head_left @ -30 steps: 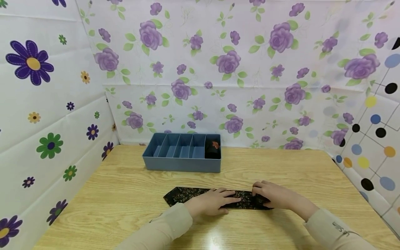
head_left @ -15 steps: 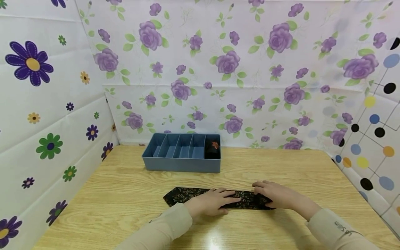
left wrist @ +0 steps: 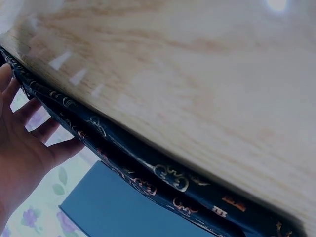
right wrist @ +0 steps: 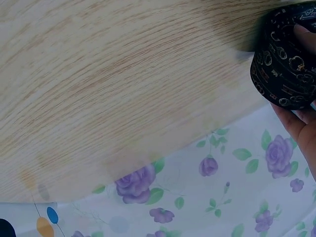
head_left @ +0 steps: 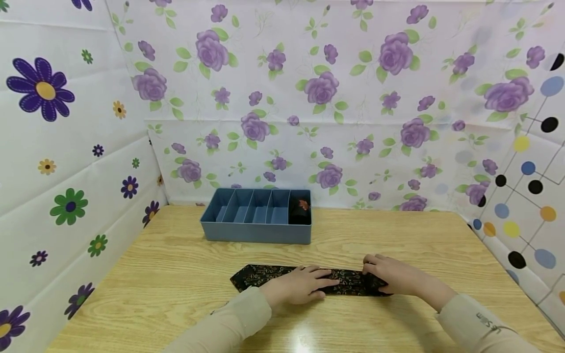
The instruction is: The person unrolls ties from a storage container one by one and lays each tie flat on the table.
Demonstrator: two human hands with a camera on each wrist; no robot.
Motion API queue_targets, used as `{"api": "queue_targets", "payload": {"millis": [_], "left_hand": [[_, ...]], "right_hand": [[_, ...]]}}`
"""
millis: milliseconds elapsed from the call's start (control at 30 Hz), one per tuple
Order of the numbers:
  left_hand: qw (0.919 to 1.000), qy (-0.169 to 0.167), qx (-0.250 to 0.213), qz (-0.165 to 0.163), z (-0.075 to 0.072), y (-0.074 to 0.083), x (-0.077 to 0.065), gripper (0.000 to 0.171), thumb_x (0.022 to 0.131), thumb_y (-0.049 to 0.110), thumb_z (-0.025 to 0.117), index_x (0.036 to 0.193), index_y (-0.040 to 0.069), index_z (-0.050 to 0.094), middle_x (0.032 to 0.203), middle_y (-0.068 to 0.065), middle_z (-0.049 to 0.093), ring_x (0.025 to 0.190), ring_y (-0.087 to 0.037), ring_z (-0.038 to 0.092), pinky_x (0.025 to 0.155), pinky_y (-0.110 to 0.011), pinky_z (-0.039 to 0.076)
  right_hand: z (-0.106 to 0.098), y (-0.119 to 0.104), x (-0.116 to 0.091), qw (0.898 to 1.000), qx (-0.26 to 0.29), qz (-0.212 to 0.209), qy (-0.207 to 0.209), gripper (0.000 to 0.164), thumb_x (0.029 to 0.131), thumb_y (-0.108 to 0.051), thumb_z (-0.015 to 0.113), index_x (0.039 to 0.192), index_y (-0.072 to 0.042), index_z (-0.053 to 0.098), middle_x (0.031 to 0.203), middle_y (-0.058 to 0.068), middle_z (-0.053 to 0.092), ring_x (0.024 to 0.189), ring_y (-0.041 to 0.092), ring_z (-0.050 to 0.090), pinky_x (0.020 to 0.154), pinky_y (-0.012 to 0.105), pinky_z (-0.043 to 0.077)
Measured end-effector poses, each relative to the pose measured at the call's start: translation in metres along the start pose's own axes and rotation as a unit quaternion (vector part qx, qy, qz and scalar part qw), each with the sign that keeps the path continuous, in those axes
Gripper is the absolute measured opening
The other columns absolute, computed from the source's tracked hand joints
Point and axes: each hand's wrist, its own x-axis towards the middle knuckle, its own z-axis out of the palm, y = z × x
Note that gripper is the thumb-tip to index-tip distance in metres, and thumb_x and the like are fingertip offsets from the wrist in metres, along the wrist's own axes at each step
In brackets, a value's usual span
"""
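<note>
A black necktie [head_left: 267,274] with a small gold and orange pattern lies flat across the wooden table, its pointed wide end to the left. My left hand [head_left: 297,285] rests on the middle of it with fingers spread. In the left wrist view those fingers [left wrist: 66,149] touch the fabric, whose layers part slightly along the edge. At the tie's right end my right hand [head_left: 390,274] grips a rolled-up part. Seen in the right wrist view, this roll [right wrist: 284,74] is a thick coil on its side, with fingers against its lower side and one at its centre.
Behind the tie stands a blue-grey box [head_left: 258,233] with several compartments in a row. Its rightmost compartment holds a black rolled thing [head_left: 300,213] with an orange leaf design. Flower-printed sheets [head_left: 282,98] enclose the wooden table [head_left: 176,274] at the back and sides.
My right hand has shifted a little to the right with the rolled end of the necktie, and more flat fabric shows between the hands. My left hand has stayed in place.
</note>
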Motion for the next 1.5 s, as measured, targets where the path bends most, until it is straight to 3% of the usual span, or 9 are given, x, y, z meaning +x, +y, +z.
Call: {"api": "queue_targets", "payload": {"millis": [300, 533, 833, 1133, 1500], "left_hand": [[1.0, 0.001, 0.001, 0.0, 0.001, 0.0, 0.0, 0.051, 0.1, 0.043, 0.035, 0.149, 0.041, 0.021, 0.157, 0.008, 0.02, 0.144, -0.02, 0.023, 0.113, -0.047, 0.031], [1.0, -0.001, 0.0, -0.002, 0.0, 0.0, 0.001, 0.053, 0.099, 0.045, 0.037, 0.149, 0.04, 0.021, 0.157, 0.008, 0.02, 0.144, -0.019, 0.023, 0.113, -0.048, 0.031], [1.0, 0.001, -0.009, -0.003, 0.002, -0.001, 0.0, 0.053, 0.099, 0.045, 0.038, 0.149, 0.04, 0.021, 0.157, 0.008, 0.019, 0.144, -0.02, 0.022, 0.113, -0.049, 0.029], [1.0, -0.001, -0.004, -0.001, 0.002, 0.0, 0.001, 0.054, 0.099, 0.045, 0.038, 0.149, 0.04, 0.021, 0.157, 0.008, 0.019, 0.144, -0.02, 0.022, 0.113, -0.048, 0.029], [1.0, -0.001, -0.005, 0.0, 0.002, -0.001, 0.001, 0.054, 0.099, 0.045, 0.038, 0.149, 0.04, 0.02, 0.157, 0.008, 0.019, 0.144, -0.02, 0.022, 0.114, -0.048, 0.029]], "right_hand": [[-0.001, 0.003, -0.004, 1.0, -0.009, -0.004, 0.0, 0.046, 0.069, -0.014, 0.084, 0.108, -0.011, 0.06, 0.1, 0.001, 0.055, 0.087, 0.019, 0.058, 0.072, 0.03, 0.053], [0.001, 0.007, -0.009, 1.0, -0.008, -0.01, 0.014, 0.038, 0.068, -0.016, 0.084, 0.097, -0.013, 0.06, 0.098, 0.0, 0.051, 0.082, 0.014, 0.054, 0.067, 0.027, 0.052], [0.0, 0.008, -0.012, 1.0, 0.014, 0.01, -0.008, 0.038, 0.072, -0.017, 0.082, 0.101, -0.014, 0.058, 0.098, -0.001, 0.057, 0.087, 0.019, 0.058, 0.071, 0.031, 0.053], [0.003, 0.013, -0.017, 1.0, 0.006, 0.009, -0.003, 0.042, 0.07, -0.014, 0.083, 0.106, -0.011, 0.062, 0.093, -0.002, 0.051, 0.077, 0.012, 0.055, 0.062, 0.026, 0.05], [0.001, 0.014, -0.021, 1.0, 0.009, 0.02, -0.012, 0.044, 0.068, -0.012, 0.084, 0.105, -0.013, 0.059, 0.098, -0.001, 0.058, 0.086, 0.021, 0.061, 0.071, 0.032, 0.055]]}}
